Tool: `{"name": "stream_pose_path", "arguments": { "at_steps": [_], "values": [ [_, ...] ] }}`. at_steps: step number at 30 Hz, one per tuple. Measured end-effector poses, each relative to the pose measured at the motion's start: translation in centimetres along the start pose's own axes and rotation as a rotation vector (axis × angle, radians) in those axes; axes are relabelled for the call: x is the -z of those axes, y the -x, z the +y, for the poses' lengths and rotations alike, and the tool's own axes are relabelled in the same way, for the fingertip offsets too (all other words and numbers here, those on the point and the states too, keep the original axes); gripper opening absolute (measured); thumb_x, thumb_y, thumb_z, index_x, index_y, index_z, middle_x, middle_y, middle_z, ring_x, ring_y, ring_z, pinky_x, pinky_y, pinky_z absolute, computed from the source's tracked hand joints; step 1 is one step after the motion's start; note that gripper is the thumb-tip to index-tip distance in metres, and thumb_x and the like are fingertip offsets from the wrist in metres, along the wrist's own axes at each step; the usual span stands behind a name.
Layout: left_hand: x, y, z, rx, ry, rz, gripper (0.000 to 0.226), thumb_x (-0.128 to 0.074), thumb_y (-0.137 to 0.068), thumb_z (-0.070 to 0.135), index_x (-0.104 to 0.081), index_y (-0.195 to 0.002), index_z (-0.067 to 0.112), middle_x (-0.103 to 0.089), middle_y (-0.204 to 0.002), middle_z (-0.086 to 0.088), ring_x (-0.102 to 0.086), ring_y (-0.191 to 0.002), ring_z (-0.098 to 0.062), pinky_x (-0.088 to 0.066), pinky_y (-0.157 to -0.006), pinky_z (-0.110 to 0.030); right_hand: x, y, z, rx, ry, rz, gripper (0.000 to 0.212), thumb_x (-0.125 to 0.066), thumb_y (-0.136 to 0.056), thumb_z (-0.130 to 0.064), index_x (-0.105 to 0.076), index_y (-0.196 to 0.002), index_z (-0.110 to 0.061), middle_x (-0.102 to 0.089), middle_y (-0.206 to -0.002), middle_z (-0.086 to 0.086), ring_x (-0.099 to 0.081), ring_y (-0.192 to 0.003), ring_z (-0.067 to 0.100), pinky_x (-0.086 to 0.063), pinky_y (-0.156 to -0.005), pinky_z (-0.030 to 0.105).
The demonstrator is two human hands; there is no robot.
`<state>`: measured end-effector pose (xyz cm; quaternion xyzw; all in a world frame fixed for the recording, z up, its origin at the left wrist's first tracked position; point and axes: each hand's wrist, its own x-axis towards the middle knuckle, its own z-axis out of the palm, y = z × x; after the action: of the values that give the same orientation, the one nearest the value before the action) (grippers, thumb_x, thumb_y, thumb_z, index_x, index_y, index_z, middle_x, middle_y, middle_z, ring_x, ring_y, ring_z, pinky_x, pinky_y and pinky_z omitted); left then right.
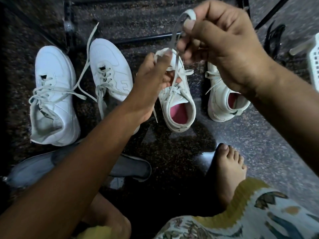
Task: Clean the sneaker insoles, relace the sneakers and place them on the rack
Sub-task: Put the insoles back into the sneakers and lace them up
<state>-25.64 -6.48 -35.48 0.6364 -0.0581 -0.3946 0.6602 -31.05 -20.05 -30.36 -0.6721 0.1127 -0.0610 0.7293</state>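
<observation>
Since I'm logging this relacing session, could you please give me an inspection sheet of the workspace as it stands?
Surface: dark speckled floor, glossy in places.
Job's things: two large sneakers on the left, laces loose; two small sneakers on the right, pink inside; lace rising from the nearer small one; grey insoles on the floor near the person.
Clutter: white basket at the right edge.
Hands: left hand grips the lace at the small sneaker; right hand holds it raised, looped over its fingers.
Cables: nothing seen.
Surroundings: black rack bars behind the sneakers; bare foot on the floor.
</observation>
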Motion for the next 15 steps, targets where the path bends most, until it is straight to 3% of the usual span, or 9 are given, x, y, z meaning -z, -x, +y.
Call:
{"name": "stream_pose_path", "arguments": {
  "at_steps": [3, 6, 9, 11, 13, 15],
  "values": [
    [0.2, 0.0, -0.2, -0.043, -0.059, -0.023, 0.026, -0.065, -0.085, 0.006, -0.04, -0.083, 0.014, -0.052, -0.084, -0.009, -0.059, -0.069, -0.016, -0.052, -0.069, -0.025, 0.6, -0.1, 1.1, -0.074, -0.024, 0.171, 0.01, -0.058, -0.092, -0.009, -0.053, -0.083, -0.012, -0.069, -0.073, 0.004, -0.061, -0.061, 0.017, -0.051, -0.062, 0.034],
    [0.5, 0.0, -0.6, -0.111, -0.084, 0.015, 0.034, -0.063, -0.081, -0.01, -0.037, -0.078, 0.011, -0.049, -0.073, -0.002, -0.055, -0.06, -0.011, -0.051, -0.061, -0.023, 1.2, -0.3, 4.0, -0.235, 0.001, 0.395, 0.016, -0.058, -0.09, -0.003, -0.051, -0.079, -0.013, -0.066, -0.06, 0.002, -0.058, -0.05, 0.012, -0.051, -0.053, 0.028],
    [0.5, 0.0, -0.9, -0.148, -0.092, 0.02, 0.039, -0.058, -0.084, -0.009, -0.031, -0.073, 0.017, -0.05, -0.071, -0.003, -0.053, -0.057, -0.011, -0.049, -0.063, -0.026, 1.4, 0.0, 7.0, -0.457, -0.009, 0.432, 0.019, -0.061, -0.087, 0.002, -0.048, -0.083, -0.011, -0.062, -0.051, 0.001, -0.055, -0.042, 0.01, -0.051, -0.047, 0.026],
    [0.4, 0.1, -0.7, -0.146, -0.094, 0.027, 0.038, -0.056, -0.085, -0.009, -0.031, -0.072, 0.017, -0.05, -0.072, -0.007, -0.052, -0.058, -0.013, -0.048, -0.059, -0.021, 0.9, 0.4, 8.2, -0.556, -0.057, 0.438, 0.029, -0.065, -0.083, 0.004, -0.041, -0.087, -0.013, -0.062, -0.051, 0.003, -0.054, -0.039, 0.011, -0.05, -0.044, 0.026],
    [0.3, 0.2, -0.5, -0.134, -0.094, 0.044, 0.037, -0.054, -0.086, -0.01, -0.031, -0.071, 0.016, -0.053, -0.07, -0.007, -0.051, -0.058, -0.014, -0.045, -0.056, -0.017, 0.5, 0.9, 8.8, -0.545, -0.074, 0.495, 0.04, -0.068, -0.081, 0.004, -0.034, -0.087, -0.018, -0.061, -0.062, 0.009, -0.054, -0.043, 0.014, -0.051, -0.049, 0.031],
    [0.3, 0.1, -0.5, -0.136, -0.088, 0.057, 0.037, -0.053, -0.086, -0.01, -0.033, -0.07, 0.016, -0.056, -0.065, -0.002, -0.052, -0.058, -0.014, -0.046, -0.057, -0.019, 0.2, 1.6, 9.1, -0.407, 0.035, 0.514, 0.046, -0.069, -0.078, 0.0, -0.032, -0.092, -0.023, -0.059, -0.072, 0.008, -0.057, -0.052, 0.018, -0.052, -0.059, 0.038]
  ]
}}
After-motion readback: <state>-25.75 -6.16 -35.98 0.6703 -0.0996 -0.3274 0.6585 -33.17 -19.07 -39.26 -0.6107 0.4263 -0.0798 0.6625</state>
